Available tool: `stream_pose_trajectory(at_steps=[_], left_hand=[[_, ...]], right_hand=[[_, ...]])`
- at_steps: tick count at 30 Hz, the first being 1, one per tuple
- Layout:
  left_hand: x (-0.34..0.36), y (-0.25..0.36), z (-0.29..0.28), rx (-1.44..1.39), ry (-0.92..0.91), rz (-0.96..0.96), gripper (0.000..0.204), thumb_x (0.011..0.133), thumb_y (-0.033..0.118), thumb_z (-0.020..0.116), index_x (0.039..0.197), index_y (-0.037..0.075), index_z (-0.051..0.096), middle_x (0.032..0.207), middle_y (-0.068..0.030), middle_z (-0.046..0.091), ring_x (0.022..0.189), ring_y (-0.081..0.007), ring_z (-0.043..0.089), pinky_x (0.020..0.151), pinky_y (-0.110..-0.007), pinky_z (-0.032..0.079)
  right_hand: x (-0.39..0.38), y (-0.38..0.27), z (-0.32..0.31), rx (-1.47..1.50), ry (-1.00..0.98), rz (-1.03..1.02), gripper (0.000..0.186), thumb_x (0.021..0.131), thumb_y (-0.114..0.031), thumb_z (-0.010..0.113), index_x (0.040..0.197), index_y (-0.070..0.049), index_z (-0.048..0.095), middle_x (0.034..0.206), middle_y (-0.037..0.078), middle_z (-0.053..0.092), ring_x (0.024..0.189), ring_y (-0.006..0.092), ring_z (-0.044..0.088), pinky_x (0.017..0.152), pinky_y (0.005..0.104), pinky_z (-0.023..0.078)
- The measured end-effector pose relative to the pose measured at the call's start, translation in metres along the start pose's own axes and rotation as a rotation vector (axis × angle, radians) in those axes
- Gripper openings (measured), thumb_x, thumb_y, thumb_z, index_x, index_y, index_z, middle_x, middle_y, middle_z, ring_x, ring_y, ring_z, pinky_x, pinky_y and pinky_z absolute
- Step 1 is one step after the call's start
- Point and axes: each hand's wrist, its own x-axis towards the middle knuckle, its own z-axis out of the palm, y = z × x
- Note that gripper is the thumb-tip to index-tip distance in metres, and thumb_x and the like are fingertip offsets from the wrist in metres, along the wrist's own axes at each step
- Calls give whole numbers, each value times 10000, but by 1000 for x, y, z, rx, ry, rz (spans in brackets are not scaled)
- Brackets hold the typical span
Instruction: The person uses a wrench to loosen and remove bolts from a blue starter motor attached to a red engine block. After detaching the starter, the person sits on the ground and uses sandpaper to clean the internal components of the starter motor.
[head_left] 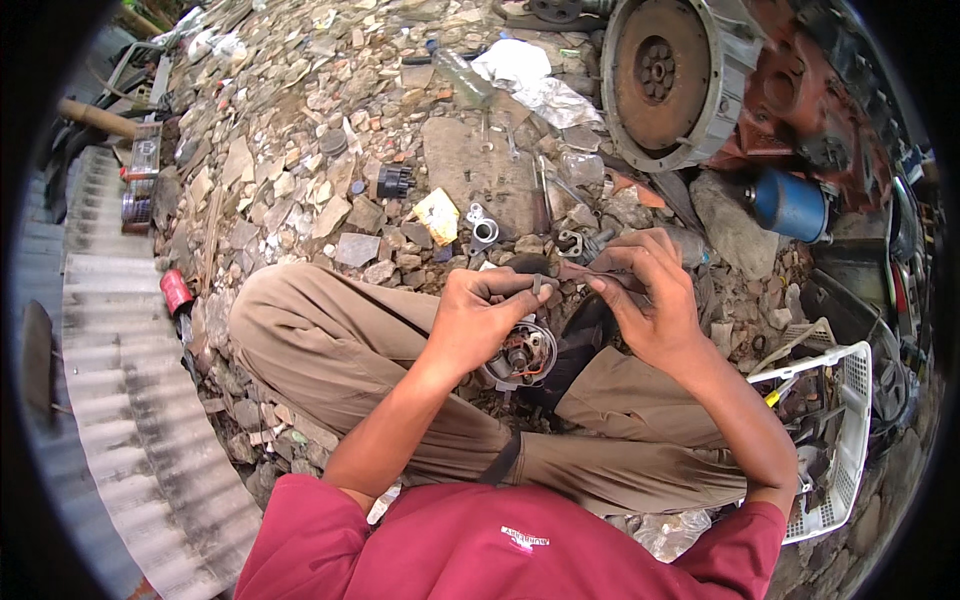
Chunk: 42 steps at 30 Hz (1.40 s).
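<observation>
Our left hand [478,318] and right hand [648,300] work close together above a round metal part [522,352], with only a narrow gap between them. Our bent knees [330,340] block any pass beneath. Ahead of us, loose rubble [300,180] and scattered small metal pieces [484,228] crowd the ground. A large flywheel housing [672,75] and a blue filter [790,205] wall off the far right. A white basket [845,440] hems in our right elbow; corrugated sheet [120,380] lies flat at left.
</observation>
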Motion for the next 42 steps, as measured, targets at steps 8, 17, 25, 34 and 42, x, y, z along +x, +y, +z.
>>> stream_pose_trajectory(at_steps=[8,17,25,34,42], left_hand=[[-2,5,3,-134,29,3,115,856,52,692,912,-33,744,794,-22,705,701,-51,587,620,-223,458],[0,-5,3,-36,24,52,157,840,24,700,985,-20,743,838,-50,707,755,-72,600,677,-241,469],[-1,-4,6,-3,9,91,107,826,23,707,909,-33,745,835,-62,711,741,-80,603,664,-240,468],[0,-2,8,-66,53,93,121,833,13,694,930,-46,734,783,-40,690,712,-78,583,648,-232,455],[9,-1,9,-554,193,-62,193,881,90,694,987,-72,702,792,-67,687,710,-98,615,646,-231,483]], right_hand=[[-1,15,2,-142,-47,-71,267,754,-101,744,988,-74,619,978,63,634,959,266,562,836,387,366],[8,3,10,-137,7,-190,304,743,-125,748,1019,-86,626,982,54,626,955,259,562,828,402,381],[9,-8,0,-126,-50,-202,270,751,-118,735,1002,-95,638,975,36,625,962,257,553,808,411,383],[4,-2,-9,-261,-154,-93,211,799,-118,693,992,-77,617,973,54,609,957,275,549,847,425,384],[-35,7,24,664,167,660,280,991,-184,562,1156,11,448,888,103,589,734,144,550,657,298,456]])
